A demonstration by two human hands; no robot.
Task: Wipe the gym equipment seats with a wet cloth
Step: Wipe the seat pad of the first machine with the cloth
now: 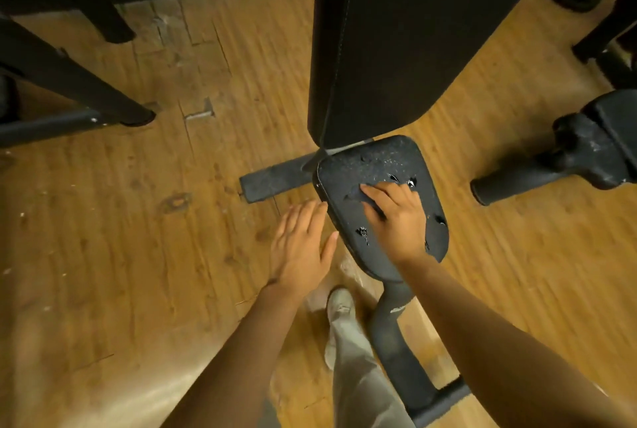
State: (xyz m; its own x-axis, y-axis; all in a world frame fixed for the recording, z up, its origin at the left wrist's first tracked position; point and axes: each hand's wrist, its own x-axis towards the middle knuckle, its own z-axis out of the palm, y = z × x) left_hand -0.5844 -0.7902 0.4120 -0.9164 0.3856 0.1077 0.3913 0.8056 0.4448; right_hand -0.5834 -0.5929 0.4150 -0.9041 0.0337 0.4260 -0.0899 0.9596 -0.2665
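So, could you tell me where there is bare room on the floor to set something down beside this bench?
The widest bare wooden floor lies left of the seat, below the black frame legs. A narrower strip runs right of the seat, below the roller. Nearest the camera it is crowded by the shoe and bench stem.

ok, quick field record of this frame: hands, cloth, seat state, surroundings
right hand: pressed flat on the seat pad, fingers spread over a dark cloth
cloth: dark, mostly hidden under the fingers, hard to tell from the pad
left hand: open, fingers straight, beside the pad's left edge, holding nothing
seat pad: black, worn, several tears, pale specks on top
backrest: black, just behind the pad
floor: wood planks, scuffed
shoe: light, below the pad
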